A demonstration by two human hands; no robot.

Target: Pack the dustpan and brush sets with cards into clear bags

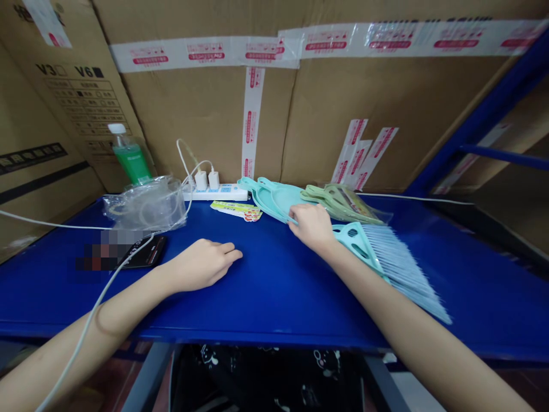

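Observation:
My left hand (203, 264) rests palm down on the blue tabletop, its fingers loosely bent, with nothing seen in it. Farther right, my right hand (315, 229) is closed around the spot where the handle of a turquoise hand brush (358, 246) would be; the hand hides that handle. The brush's grey-blue bristles fan out toward the lower right. Right behind my right fingertips lie turquoise dustpans (278, 197), one stacked on another. Beside them is a green dustpan set (337, 201), partly in clear plastic.
A white power strip (235, 192) with two chargers stands at the back, near a colourful packet (235, 210). To the left are crumpled clear plastic (148, 203), a green bottle (132, 160) and a phone (148, 252). A white cable crosses my left forearm. Cardboard (206, 109) walls the back.

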